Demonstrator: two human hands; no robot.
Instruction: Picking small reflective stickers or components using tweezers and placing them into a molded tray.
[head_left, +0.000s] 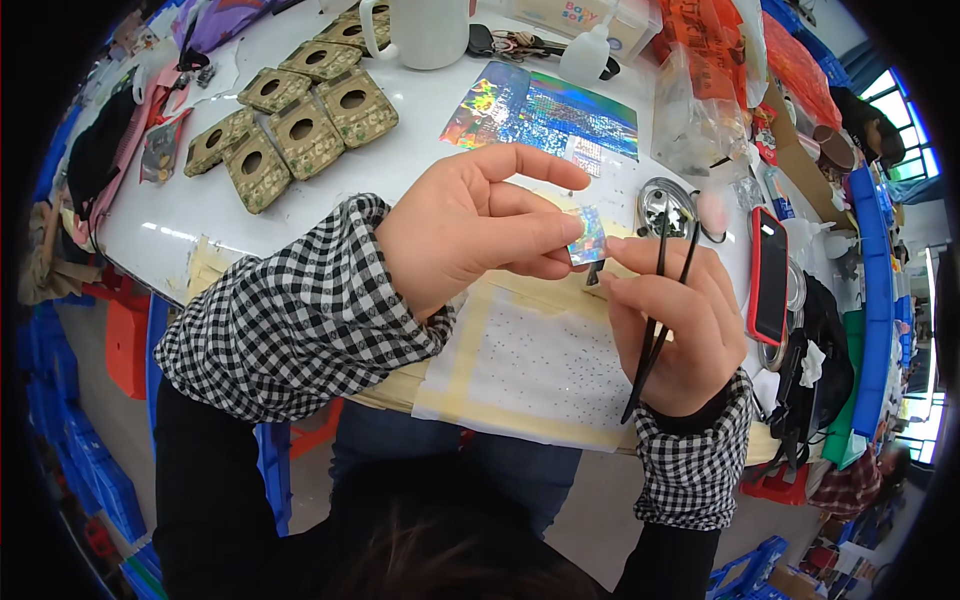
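Note:
Between the thumb and fingers of my left hand (455,230) is a small shiny holographic sticker piece (585,240), held above the table. My right hand (690,325) meets that piece's right edge with thumb and forefinger. Black tweezers (641,383) are tucked in the right hand, their two tips pointing up and away. Under both hands lies a white sheet (535,365) sprinkled with tiny dark specks and bordered by yellowish tape. Beyond them rests a large holographic sheet (575,105). A small dark bit just below the sticker piece is too hidden to name.
Several camouflage square pieces (302,125) with round holes lie at the far left, near a white mug (428,35). A red-cased phone (768,275), a coiled cable (665,200) and plastic bags (700,110) crowd the right side. Blue bins (870,290) stand beyond the right edge.

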